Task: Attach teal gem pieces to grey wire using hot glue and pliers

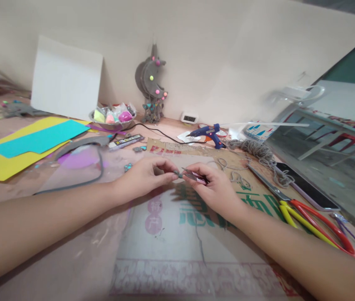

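Note:
My left hand point(152, 175) pinches a small grey-green piece point(178, 174) between thumb and fingertips, at the middle of the view. My right hand point(213, 186) is closed on a small pink-handled tool point(199, 179), whose pointed metal tip meets the piece beside my left fingertips. What kind of tool it is cannot be made out. Both hands are above a printed cardboard sheet point(165, 246). A thin grey thread point(200, 242) hangs or lies below them. Just left of my left hand is a small teal-and-grey piece point(128, 167).
Behind are a blue glue gun point(209, 133), a bowl of coloured clay packets point(113, 121) and a hanging grey moon ornament point(152, 79). At right are grey yarn point(255, 150), large scissors point(315, 221) and a phone point(309, 188). Yellow and teal sheets point(42, 140) lie left.

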{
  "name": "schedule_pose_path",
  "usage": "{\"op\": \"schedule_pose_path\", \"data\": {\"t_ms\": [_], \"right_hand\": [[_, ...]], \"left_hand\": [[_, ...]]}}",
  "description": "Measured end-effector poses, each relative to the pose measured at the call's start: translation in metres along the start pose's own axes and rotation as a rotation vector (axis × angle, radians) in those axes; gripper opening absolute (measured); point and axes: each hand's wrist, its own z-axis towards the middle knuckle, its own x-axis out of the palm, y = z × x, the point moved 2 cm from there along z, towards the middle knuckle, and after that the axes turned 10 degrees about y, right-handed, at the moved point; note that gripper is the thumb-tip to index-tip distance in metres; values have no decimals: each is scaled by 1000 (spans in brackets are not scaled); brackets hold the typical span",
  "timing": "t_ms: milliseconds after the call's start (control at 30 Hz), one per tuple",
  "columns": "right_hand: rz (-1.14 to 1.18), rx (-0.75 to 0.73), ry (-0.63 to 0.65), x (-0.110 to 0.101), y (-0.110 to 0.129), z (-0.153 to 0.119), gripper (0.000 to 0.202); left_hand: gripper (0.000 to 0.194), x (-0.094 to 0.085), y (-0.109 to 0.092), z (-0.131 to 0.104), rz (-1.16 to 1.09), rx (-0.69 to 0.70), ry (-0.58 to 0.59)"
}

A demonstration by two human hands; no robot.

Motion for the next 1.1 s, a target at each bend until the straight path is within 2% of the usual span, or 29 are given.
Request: {"op": "schedule_pose_path", "data": {"t_ms": [267,633,833,1100], "right_hand": [[-132,-67,-51,-11,-7,2,29],[-272,-154,41,-11,-8,2,26],[-317,-167,33,-11,-7,1,27],[-358,-177,53,-9,-9,1,26]], "left_hand": [[13,-2,0,1,0,55,2],[13,1,-3,-1,6,21,-11],[11,-2,-3,0,64,80,-56],[11,-2,-3,0,108,69,-53]]}}
